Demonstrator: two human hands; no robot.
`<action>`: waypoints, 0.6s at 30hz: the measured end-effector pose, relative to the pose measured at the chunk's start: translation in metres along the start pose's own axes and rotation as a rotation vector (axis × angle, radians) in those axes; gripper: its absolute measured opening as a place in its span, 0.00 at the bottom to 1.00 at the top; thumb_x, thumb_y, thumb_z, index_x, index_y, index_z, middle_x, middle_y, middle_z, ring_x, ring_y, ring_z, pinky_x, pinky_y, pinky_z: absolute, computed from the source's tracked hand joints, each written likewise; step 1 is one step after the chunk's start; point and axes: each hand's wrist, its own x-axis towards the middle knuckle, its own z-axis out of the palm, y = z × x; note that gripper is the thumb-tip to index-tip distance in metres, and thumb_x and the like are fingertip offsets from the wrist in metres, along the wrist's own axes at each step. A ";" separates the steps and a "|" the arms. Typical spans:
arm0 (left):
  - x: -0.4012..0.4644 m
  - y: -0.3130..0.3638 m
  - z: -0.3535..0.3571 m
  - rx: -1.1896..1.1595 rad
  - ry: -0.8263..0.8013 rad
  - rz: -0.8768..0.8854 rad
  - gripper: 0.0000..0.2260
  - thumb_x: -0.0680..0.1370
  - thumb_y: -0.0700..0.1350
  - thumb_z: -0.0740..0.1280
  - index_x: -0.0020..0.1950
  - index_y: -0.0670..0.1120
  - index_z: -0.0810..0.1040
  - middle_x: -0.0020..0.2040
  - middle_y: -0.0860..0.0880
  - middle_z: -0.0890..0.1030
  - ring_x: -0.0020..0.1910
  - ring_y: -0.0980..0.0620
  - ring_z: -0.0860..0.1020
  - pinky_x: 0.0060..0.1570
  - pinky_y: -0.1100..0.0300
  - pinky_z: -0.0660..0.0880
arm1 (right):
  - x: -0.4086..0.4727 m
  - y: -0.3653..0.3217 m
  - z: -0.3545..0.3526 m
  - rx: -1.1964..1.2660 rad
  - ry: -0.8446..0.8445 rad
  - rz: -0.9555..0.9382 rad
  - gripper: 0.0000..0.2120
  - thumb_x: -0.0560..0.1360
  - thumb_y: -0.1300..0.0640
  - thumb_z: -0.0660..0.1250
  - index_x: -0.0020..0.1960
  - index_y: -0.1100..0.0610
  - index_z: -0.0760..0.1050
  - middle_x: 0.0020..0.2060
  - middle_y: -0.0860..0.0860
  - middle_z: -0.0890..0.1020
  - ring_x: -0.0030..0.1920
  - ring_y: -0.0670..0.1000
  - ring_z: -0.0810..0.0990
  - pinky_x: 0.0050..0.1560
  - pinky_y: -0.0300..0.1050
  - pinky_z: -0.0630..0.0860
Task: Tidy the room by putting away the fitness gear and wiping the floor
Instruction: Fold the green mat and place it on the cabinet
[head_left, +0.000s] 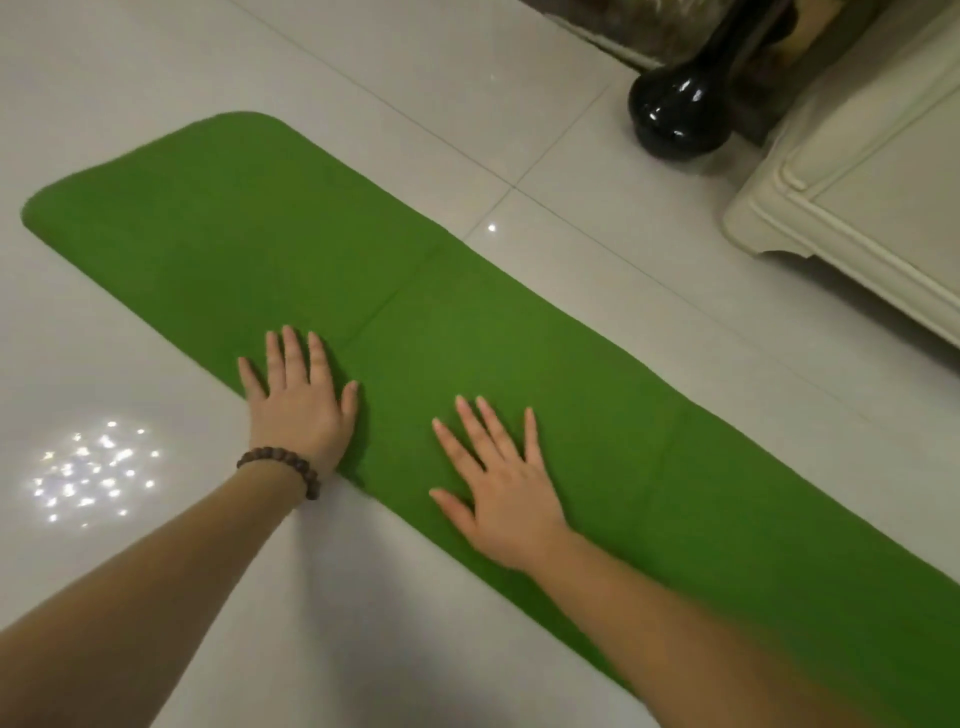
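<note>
A long green exercise mat (249, 228) lies flat on the pale tiled floor, running from the upper left to the lower right edge of the view. Faint fold creases cross it. My left hand (298, 395), with a dark bead bracelet on the wrist, lies flat with straight fingers on the mat's near edge. My right hand (498, 483) presses flat on the mat's middle, fingers spread. Neither hand grips anything.
A glossy black round-bodied object (675, 111), like a vase or weight, stands on the floor at the upper right, beside a cream cabinet (857, 176). Light glints off the glossy tiles (88, 483) at the left.
</note>
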 end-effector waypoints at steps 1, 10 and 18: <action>-0.014 0.027 0.003 -0.025 -0.005 0.044 0.32 0.80 0.59 0.46 0.79 0.42 0.49 0.78 0.39 0.48 0.77 0.40 0.45 0.73 0.37 0.45 | -0.016 0.000 0.007 -0.003 -0.002 -0.025 0.32 0.78 0.33 0.41 0.77 0.45 0.44 0.77 0.50 0.43 0.77 0.52 0.39 0.70 0.71 0.45; -0.156 0.230 0.037 0.116 -0.234 0.610 0.36 0.75 0.70 0.39 0.76 0.53 0.31 0.75 0.38 0.32 0.72 0.32 0.31 0.62 0.25 0.35 | -0.174 0.181 0.031 0.096 0.015 0.758 0.30 0.75 0.32 0.31 0.74 0.38 0.33 0.76 0.44 0.37 0.75 0.48 0.33 0.74 0.63 0.40; -0.158 0.236 0.050 0.179 -0.150 0.615 0.35 0.74 0.72 0.40 0.78 0.57 0.47 0.78 0.40 0.50 0.76 0.34 0.45 0.64 0.24 0.43 | -0.144 0.179 0.023 0.246 0.110 0.850 0.29 0.79 0.36 0.40 0.76 0.42 0.37 0.76 0.48 0.37 0.75 0.52 0.34 0.70 0.69 0.36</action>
